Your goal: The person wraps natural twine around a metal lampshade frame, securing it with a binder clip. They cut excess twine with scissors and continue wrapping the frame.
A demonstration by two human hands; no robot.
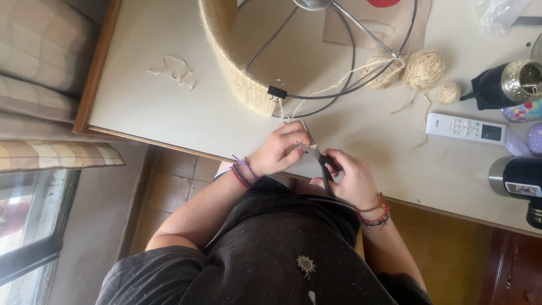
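Note:
A wire lampshade frame (316, 62) partly wrapped in pale jute twine lies on the white table (169, 118). A black binder clip (276, 92) pinches the wrapped edge. A loose twine strand (293, 110) runs from the clip down to my left hand (279, 149), which pinches it. My right hand (350, 178) grips black-handled scissors (316, 155), blades open at the strand next to my left fingers. Both hands hover at the table's near edge.
Three twine balls (420, 70) lie right of the frame. A white remote (466, 129), a black cup with metal rim (502, 85) and a black-and-silver appliance (516, 178) sit at the right. A twine scrap (175, 70) lies left. A cushioned seat (39, 68) stands beyond the table's left edge.

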